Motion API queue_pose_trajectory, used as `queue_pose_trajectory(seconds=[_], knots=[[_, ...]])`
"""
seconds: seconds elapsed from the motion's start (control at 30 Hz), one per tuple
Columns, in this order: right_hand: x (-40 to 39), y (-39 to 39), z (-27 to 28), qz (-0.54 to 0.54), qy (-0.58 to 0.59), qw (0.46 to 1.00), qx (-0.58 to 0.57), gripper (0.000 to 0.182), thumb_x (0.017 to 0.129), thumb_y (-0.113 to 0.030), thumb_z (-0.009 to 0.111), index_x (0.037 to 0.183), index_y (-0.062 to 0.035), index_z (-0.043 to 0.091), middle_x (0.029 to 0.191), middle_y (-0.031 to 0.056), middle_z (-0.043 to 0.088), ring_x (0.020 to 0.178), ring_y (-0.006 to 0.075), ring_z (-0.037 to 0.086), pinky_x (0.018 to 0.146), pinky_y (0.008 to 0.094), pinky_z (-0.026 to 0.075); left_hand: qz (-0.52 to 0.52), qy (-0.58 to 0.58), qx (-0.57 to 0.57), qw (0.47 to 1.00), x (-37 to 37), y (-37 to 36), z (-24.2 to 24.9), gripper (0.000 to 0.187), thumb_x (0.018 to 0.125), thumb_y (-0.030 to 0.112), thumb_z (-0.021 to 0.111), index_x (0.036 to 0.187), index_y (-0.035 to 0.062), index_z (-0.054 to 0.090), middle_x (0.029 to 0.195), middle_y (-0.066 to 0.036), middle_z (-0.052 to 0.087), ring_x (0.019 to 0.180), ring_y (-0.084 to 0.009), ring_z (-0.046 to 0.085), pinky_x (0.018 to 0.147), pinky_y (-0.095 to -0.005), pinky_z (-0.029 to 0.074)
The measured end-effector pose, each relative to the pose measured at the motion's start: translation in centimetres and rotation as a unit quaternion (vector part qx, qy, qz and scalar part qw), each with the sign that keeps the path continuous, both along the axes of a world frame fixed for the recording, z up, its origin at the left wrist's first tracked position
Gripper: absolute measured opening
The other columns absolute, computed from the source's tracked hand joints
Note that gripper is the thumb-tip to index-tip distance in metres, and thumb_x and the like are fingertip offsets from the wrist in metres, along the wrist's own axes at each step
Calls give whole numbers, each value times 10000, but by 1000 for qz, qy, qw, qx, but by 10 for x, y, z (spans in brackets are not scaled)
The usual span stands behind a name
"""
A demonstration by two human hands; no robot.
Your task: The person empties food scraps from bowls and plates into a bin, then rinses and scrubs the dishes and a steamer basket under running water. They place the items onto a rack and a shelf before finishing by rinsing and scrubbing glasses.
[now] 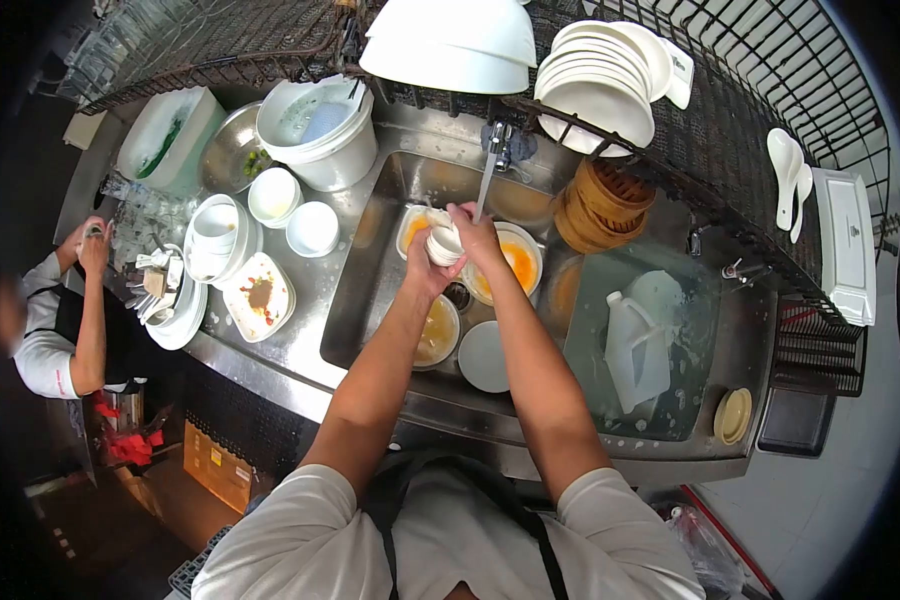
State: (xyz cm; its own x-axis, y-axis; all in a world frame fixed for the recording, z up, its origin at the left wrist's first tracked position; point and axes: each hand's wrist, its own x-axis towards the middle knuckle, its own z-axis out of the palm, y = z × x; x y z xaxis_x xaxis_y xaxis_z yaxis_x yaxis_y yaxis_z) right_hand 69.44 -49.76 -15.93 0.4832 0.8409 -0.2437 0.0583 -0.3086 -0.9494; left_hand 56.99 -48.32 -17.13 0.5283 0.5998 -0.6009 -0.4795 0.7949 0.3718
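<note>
Over the left sink basin (362, 290), my left hand (430, 268) is closed round a small white bowl (443, 243), which looks like more than one nested together. My right hand (478, 238) grips the same bowl from the upper right, its fingertips partly hidden. Beside it, water runs from the tap (497, 140). Beneath my hands sit a white bowl with orange liquid (519, 262), a dish with orange residue (410, 232), a bowl of cloudy yellowish water (436, 332) and a plain white plate (484, 357).
Bamboo steamers (600, 208) stand behind the right, water-filled basin (690, 390), where a white plastic jug (635, 350) lies. Dirty dishes (258, 295) and a white bucket (320, 165) crowd the left counter. A wire rack (710, 130) overhangs the sink. A co-worker (65, 320) stands at left.
</note>
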Motion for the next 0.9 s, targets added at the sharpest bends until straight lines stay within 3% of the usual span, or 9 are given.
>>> queue_pose_trajectory(seconds=[0.1,0.2,0.37,0.47,0.57,0.6,0.67,0.77,0.9], knots=[[11,-2,10,85,-44,994,-47,457,914,-437,682,1115,-30,632,1015,117,685,960,216,629,854,347,488,-33,20,28,999,6,6,-4,386,987,476,517,1221,181,606,1123,-48,690,1007,-205,677,755,-381,605],[20,-33,19,96,34,992,73,505,866,-420,724,1175,-39,607,1023,137,678,981,233,656,861,338,511,-73,65,48,994,21,7,7,380,982,442,547,1219,151,611,1123,-65,681,1005,-203,680,727,-380,628],[39,-50,24,-108,297,934,168,367,913,-194,607,1265,-89,599,1181,87,637,1022,187,613,899,304,483,-72,-5,-19,997,30,4,19,431,973,440,557,1203,81,616,1123,-95,677,1034,-239,671,758,-398,625],[40,-55,14,-99,225,953,179,374,954,-232,540,1291,-77,585,1203,103,662,1091,217,631,965,320,477,-103,14,32,994,34,4,28,416,970,394,543,1224,71,611,1161,-105,659,1054,-255,664,774,-414,630],[24,-64,12,-59,147,977,143,351,919,-211,665,1235,-69,610,1160,70,651,1081,176,615,960,308,465,-192,170,179,950,47,1,35,384,968,359,540,1225,82,610,1184,-100,638,1023,-246,673,771,-432,639],[20,-68,13,-38,100,986,129,355,909,-205,694,1226,-66,611,1149,63,649,1077,167,610,962,304,460,-185,155,178,954,45,-1,36,373,970,354,536,1214,81,609,1176,-105,641,1013,-246,676,766,-435,640],[20,-70,26,-53,163,972,160,355,886,-204,750,1185,-67,619,1136,53,645,1065,149,602,952,292,454,-171,124,179,961,39,0,30,352,972,343,528,1194,80,606,1161,-113,647,993,-246,683,758,-441,642],[26,-62,16,-99,258,942,190,300,893,-203,742,1146,-78,639,1091,40,656,1021,150,611,916,295,467,-112,17,48,992,22,6,27,334,975,324,508,1166,67,602,1123,-144,660,994,-290,690,761,-467,648],[15,-38,5,-82,167,967,173,317,896,-285,750,1082,-43,664,970,52,671,875,151,622,794,279,488,-70,-35,11,997,6,10,9,386,999,399,515,1151,57,608,1134,-153,665,999,-304,693,769,-479,649]])
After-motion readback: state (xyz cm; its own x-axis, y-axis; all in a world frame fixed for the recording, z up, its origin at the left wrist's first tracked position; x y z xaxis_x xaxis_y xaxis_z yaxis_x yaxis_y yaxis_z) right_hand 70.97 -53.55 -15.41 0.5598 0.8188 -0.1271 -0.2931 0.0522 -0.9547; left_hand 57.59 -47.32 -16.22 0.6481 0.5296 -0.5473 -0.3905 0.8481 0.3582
